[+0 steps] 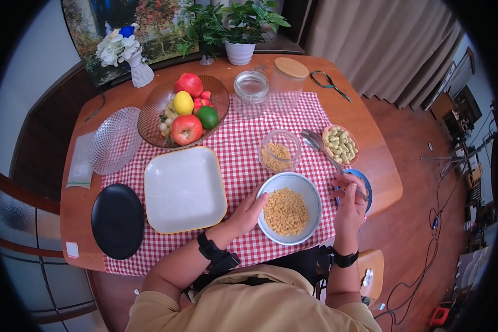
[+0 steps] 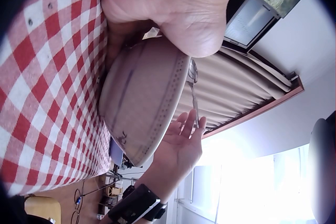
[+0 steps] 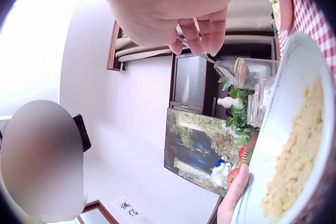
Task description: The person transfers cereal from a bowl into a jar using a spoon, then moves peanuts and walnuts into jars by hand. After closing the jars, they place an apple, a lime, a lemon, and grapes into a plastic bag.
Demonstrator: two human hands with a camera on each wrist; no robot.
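Note:
My left hand (image 1: 248, 213) grips the left side of a white bowl (image 1: 314, 206), its thumb over the rim. Small pale-yellow pieces (image 1: 286, 213) cover the bottom of this bowl, which stands near the table's front edge. In the left wrist view the bowl's outside (image 2: 144, 93) shows a thin blue band. To the right of the bowl, my right hand (image 1: 348, 213) holds a metal spoon (image 1: 314, 141) by its handle, the spoon's head pointing away from me. A small clear bowl (image 1: 297, 145) with similar pieces sits just behind the white one.
A pink-rimmed bowl of pods (image 1: 340, 145) and a blue dish (image 1: 365, 185) lie at right. A square white plate (image 1: 185, 191) and black oval plate (image 1: 118, 221) are at left. Behind stand a fruit bowl (image 1: 149, 119), a glass jar (image 1: 251, 94) and a wooden-lidded canister (image 1: 289, 83).

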